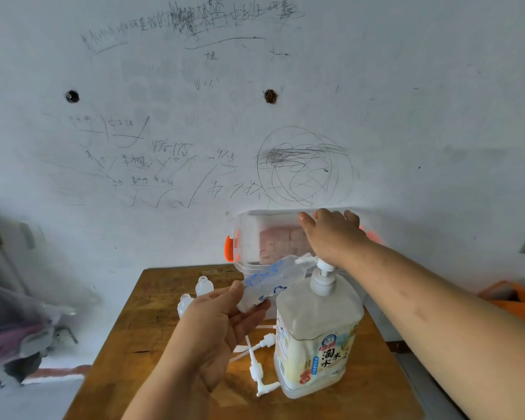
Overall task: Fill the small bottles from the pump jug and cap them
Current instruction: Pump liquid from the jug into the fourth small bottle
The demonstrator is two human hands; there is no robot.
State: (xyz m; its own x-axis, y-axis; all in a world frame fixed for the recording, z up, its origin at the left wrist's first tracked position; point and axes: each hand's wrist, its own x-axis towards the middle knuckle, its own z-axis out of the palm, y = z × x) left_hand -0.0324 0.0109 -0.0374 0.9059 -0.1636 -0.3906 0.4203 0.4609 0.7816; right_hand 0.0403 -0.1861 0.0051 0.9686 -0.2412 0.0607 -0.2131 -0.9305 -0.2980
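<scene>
Tabletop (134, 344): wood, brown, standing against a wall.

Loose pump caps (256, 369): white, with thin dip tubes, lying on the tabletop just left of the jug's base, crossing one another.

Pump jug (315, 328): large, translucent, upright at the right of the tabletop, with a pale yellow label and a white pump head (323, 275) on top.

Left hand (222, 322): raised above the tabletop, its fingers (253, 312) and thumb pinching the base of a small bottle.

Small bottle (267, 281): clear with blue print, tilted, with its mouth up at the pump spout. How full it is cannot be told.

Right hand (334, 234): palm down on the pump head, fingers spread and fairly straight, holding nothing.

Two spare bottles (204, 285): clear, uncapped, upright near the tabletop's far left part.

Storage box (249, 234): clear plastic with an orange latch (229, 248), at the far edge behind the jug, with a pink block inside.

Wall (422, 116): white, pencil-scribbled.
</scene>
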